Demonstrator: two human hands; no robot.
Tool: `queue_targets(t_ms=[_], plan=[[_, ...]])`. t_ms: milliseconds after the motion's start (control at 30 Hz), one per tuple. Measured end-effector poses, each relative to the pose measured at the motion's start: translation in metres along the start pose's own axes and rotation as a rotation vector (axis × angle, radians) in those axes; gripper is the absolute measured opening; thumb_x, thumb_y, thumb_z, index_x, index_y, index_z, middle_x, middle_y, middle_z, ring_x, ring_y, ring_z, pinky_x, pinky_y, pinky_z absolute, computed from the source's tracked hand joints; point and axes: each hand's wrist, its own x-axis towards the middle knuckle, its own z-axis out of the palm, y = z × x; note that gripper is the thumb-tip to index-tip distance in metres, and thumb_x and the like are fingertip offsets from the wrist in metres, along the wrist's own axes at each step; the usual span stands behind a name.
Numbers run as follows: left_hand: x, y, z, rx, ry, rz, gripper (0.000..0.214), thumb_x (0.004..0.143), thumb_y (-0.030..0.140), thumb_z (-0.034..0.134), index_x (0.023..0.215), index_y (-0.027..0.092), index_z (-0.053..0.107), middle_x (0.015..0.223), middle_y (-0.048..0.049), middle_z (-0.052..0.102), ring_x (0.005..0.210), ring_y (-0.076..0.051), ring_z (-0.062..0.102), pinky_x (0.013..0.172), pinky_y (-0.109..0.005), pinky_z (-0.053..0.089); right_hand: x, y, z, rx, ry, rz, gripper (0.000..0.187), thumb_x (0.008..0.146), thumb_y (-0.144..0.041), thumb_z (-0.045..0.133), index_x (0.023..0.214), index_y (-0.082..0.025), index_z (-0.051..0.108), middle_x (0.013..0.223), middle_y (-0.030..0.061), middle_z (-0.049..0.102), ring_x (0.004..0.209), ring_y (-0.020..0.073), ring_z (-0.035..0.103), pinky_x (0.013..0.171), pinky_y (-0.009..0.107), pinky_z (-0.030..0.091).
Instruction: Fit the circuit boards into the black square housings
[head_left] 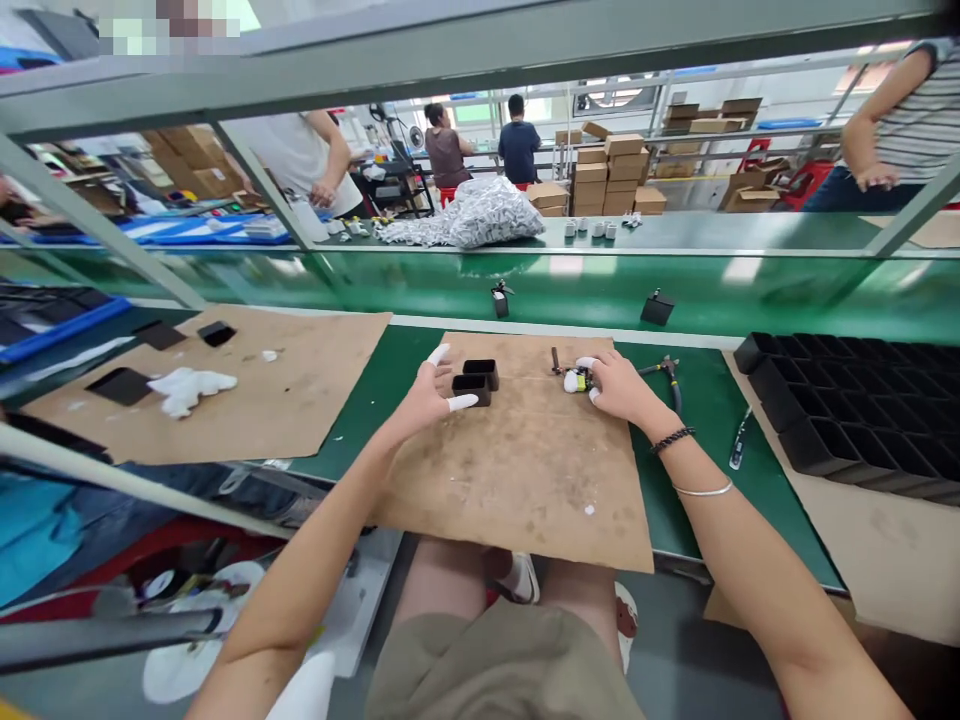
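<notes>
My left hand (429,397), with white finger cots on its tips, has its fingers spread and reaches at two small black open boxes (475,382) that stand on a brown cardboard sheet (525,470). The thumb lies against the nearer box. My right hand (616,385) is closed round a small tool (574,378) with a dark tip and some white and yellow on it, just right of the boxes. Its fingertips also wear white cots.
Pliers (667,372) lie on the green bench right of my hand. A stack of black trays (855,410) fills the right side. A second cardboard sheet (225,400) at left carries white rags. Beyond runs a green conveyor (570,285), with people behind it.
</notes>
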Motion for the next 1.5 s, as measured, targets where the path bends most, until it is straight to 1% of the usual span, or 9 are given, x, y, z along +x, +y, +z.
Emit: queue_targets(t_ms=[100,233,433,600,800,1033,1133,1267,1500], plan=[[-0.008,-0.007,0.021,-0.095,0.12,-0.01,0.105,0.063,0.034,0.087,0.15,0.022,0.029,0.144,-0.0179,0.048,0.129,-0.031,0.06,0.109,-0.048,0.052,0.002,0.001,-0.002,0.045,-0.028,0.033,0.052,0.076,-0.011,0.06,0.127,-0.009,0.067,0.125,0.0196,0.068,0.116,0.0337,0.058,0.099,0.043,0.045],[-0.017,0.002,0.045,-0.197,0.126,0.01,0.08,0.068,0.025,0.081,0.135,0.022,0.037,0.129,-0.0119,0.058,0.119,-0.026,0.065,0.106,-0.044,0.054,0.005,-0.005,0.001,0.242,-0.021,0.123,0.041,0.083,-0.023,0.067,0.122,-0.011,0.07,0.116,0.0161,0.071,0.109,0.0292,0.065,0.097,0.037,0.048],[-0.016,0.011,0.068,-0.224,-0.044,0.062,0.077,0.069,0.027,0.079,0.132,0.025,0.035,0.128,-0.0104,0.064,0.122,-0.025,0.065,0.112,-0.048,0.049,0.006,-0.012,0.007,0.397,0.067,0.236,0.034,0.076,-0.019,0.075,0.109,-0.012,0.072,0.117,0.016,0.071,0.108,0.0289,0.067,0.1,0.042,0.051],[-0.015,0.009,0.071,-0.375,-0.301,0.103,0.1,0.062,0.029,0.086,0.142,0.032,0.028,0.14,-0.0109,0.058,0.125,-0.027,0.065,0.108,-0.05,0.052,0.006,-0.01,0.002,1.128,0.178,0.481,0.026,0.065,-0.02,0.077,0.09,-0.019,0.071,0.094,0.0056,0.076,0.095,0.0261,0.072,0.099,0.047,0.056],[-0.029,0.014,0.065,-0.238,-0.326,0.125,0.074,0.065,0.031,0.085,0.133,0.026,0.056,0.15,-0.0116,0.054,0.139,-0.033,0.054,0.111,-0.049,0.051,0.0,-0.014,-0.005,1.786,0.117,0.481,0.024,0.068,-0.03,0.075,0.09,-0.021,0.07,0.095,0.009,0.078,0.1,0.0297,0.074,0.108,0.05,0.055],[-0.038,0.025,0.063,-0.244,-0.431,0.099,0.107,0.058,0.029,0.09,0.153,0.035,0.042,0.144,-0.0094,0.058,0.094,-0.022,0.07,0.083,-0.038,0.061,-0.004,-0.029,0.001,1.722,-0.031,0.541,0.017,0.076,-0.031,0.068,0.091,-0.024,0.068,0.102,0.0081,0.078,0.115,0.0274,0.07,0.104,0.045,0.056],[-0.036,0.024,0.068,-0.216,-0.41,0.084,0.092,0.059,0.032,0.089,0.144,0.027,0.054,0.113,-0.0088,0.07,0.077,-0.02,0.067,0.072,-0.036,0.059,-0.008,-0.044,0.004,1.692,-0.015,0.514,0.026,0.069,-0.028,0.072,0.095,-0.026,0.068,0.106,0.0034,0.077,0.113,0.0262,0.07,0.102,0.045,0.056],[-0.034,0.023,0.074,-0.206,-0.334,0.087,0.075,0.062,0.034,0.087,0.132,0.021,0.063,0.077,-0.0014,0.066,0.068,-0.018,0.063,0.065,-0.034,0.056,-0.015,-0.07,0.008,1.663,0.065,0.41,0.047,0.055,-0.021,0.082,0.1,-0.028,0.072,0.11,-0.0027,0.077,0.117,0.0243,0.067,0.108,0.042,0.052],[-0.035,0.03,0.076,-0.2,-0.168,0.26,0.066,0.067,0.034,0.083,0.129,0.023,0.065,0.117,-0.0076,0.066,0.087,-0.02,0.067,0.078,-0.036,0.057,-0.022,-0.09,0.009,1.618,0.041,0.25,0.052,0.05,-0.024,0.095,0.097,-0.026,0.075,0.116,0.002,0.077,0.121,0.029,0.065,0.103,0.045,0.056]])
